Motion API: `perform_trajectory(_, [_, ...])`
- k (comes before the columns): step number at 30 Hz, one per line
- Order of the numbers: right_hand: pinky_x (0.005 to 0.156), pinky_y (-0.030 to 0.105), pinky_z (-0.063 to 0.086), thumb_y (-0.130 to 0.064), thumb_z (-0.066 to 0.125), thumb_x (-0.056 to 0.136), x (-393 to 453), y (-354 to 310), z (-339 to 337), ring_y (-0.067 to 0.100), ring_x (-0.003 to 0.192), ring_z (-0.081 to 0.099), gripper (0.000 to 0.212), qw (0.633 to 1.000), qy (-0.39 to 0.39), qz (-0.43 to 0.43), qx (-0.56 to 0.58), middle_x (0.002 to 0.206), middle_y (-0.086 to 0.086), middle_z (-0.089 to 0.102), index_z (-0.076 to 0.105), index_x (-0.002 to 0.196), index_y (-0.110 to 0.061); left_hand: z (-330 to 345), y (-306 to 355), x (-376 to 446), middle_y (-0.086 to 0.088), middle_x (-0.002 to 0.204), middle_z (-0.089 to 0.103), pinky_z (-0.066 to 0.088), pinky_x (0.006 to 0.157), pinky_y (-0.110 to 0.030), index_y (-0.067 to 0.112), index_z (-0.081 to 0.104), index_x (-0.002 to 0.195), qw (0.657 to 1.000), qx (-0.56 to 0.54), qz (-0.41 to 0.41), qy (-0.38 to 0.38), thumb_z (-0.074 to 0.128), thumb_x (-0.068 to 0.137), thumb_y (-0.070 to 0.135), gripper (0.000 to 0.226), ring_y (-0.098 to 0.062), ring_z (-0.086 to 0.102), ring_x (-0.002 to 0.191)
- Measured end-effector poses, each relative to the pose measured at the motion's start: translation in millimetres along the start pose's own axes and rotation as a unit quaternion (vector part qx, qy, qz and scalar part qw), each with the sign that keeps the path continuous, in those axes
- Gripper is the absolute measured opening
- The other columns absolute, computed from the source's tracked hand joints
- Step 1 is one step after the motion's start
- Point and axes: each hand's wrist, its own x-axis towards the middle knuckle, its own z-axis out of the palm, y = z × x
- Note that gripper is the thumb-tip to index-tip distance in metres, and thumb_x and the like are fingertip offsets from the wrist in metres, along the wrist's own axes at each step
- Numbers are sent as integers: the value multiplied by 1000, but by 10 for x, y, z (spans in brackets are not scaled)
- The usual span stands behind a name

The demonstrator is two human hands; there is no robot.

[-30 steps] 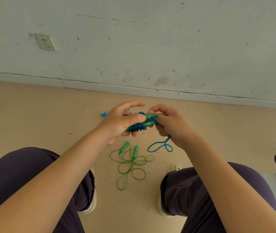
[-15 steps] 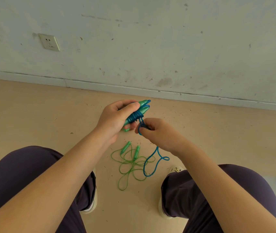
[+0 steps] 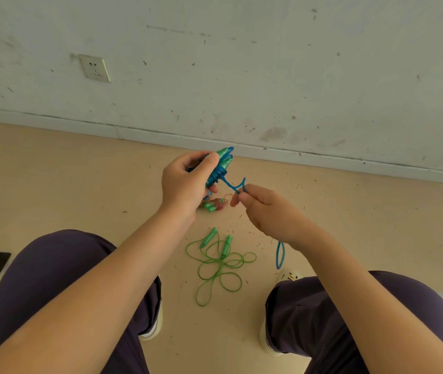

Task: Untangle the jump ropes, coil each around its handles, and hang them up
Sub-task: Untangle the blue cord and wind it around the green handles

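Your left hand (image 3: 185, 184) grips the pair of green plastic handles (image 3: 221, 160) of the blue jump rope, fingers (image 3: 204, 168) and thumb curled around them, with the handle tips pointing up and away from you toward the scuffed white wall (image 3: 242, 63). Blue cord coils (image 3: 216, 175) are wound tightly around the handles just below those tips. From the coils a free length of blue cord (image 3: 235, 186) runs across to your right hand (image 3: 266, 211), which pinches it between thumb and forefinger with the other fingers curled in; the cord kinks upward just before the pinch. The loose blue tail (image 3: 279, 255) hangs below your right wrist in a narrow loop above the beige floor (image 3: 80, 171). On the floor between your knees lies the thin green jump rope (image 3: 219, 265), sprawled in loose overlapping loops with its two green handles side by side at the top of the tangle. Behind your left hand, another bundle with green handle ends and reddish cord (image 3: 215, 205) rests on the floor, partly hidden. A white wall socket (image 3: 95, 68) sits on the wall to the left.
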Motion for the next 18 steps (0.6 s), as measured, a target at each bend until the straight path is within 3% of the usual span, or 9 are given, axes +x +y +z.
perform_trajectory(3, [44, 21, 31, -19, 37, 105, 5, 61, -58, 12, 43, 35, 31, 994, 45, 40, 86, 51, -1, 42, 61, 87, -10, -77, 30, 97, -8, 81, 70, 39, 39, -17, 11, 71, 95, 999, -14, -1, 42, 70, 90, 18, 9, -12, 56, 42])
perform_trajectory(5, [51, 31, 42, -17, 38, 104, 1, 126, -103, 20, 47, 47, 32, 993, 2, 76, 87, 58, 8, 52, 63, 88, -5, -128, 41, 160, -11, 83, 69, 39, 38, -17, 7, 70, 98, 999, -20, -6, 49, 69, 91, 17, 12, -13, 56, 43])
perform_trajectory(7, [76, 39, 54, -17, 44, 100, -1, 177, -110, 26, 73, 65, 29, 992, -55, 109, 1, 83, 14, 68, 69, 97, -2, -115, 25, 145, -12, 83, 69, 37, 38, -17, 5, 70, 102, 1000, -12, -11, 17, 69, 91, 16, 16, -14, 54, 42])
perform_trajectory(8, [89, 40, 52, -20, 49, 98, 4, 198, -111, 27, 92, 67, 27, 990, -60, 112, -66, 101, 14, 70, 69, 107, -4, -95, 11, 122, -12, 81, 69, 36, 38, -17, 5, 71, 103, 1000, -1, -14, -9, 69, 91, 16, 17, -14, 54, 42])
perform_trajectory(10, [104, 37, 45, -28, 59, 94, 20, 218, -105, 21, 122, 55, 45, 985, -36, 102, -135, 134, 7, 59, 54, 136, -12, -55, -10, 69, -10, 76, 68, 35, 37, -18, 6, 71, 104, 997, 26, -25, -73, 70, 90, 17, 18, -15, 55, 42])
perform_trajectory(12, [111, 32, 37, -30, 67, 89, 10, 177, -104, 11, 133, 44, 67, 996, -5, 54, -65, 145, -1, 48, 37, 148, -19, -28, -16, 14, -12, 75, 66, 36, 37, -19, 4, 70, 105, 989, 21, -41, -137, 71, 89, 16, 20, -18, 55, 42])
perform_trajectory(15, [112, 34, 38, -21, 71, 86, -14, 130, -87, 0, 128, 50, 51, 996, -19, -59, 61, 130, -11, 61, 51, 133, -26, 1, -14, -45, -11, 74, 67, 35, 40, -21, 9, 71, 101, 975, 23, -54, -213, 69, 90, 17, 14, -19, 56, 46])
perform_trajectory(18, [99, 31, 50, -10, 65, 92, -26, 75, -41, 9, 103, 67, 33, 989, -45, -86, 113, 103, -3, 73, 56, 123, -17, 18, 3, -86, -11, 74, 67, 35, 40, -22, 10, 70, 99, 967, 3, -60, -246, 67, 91, 17, 11, -20, 56, 47])
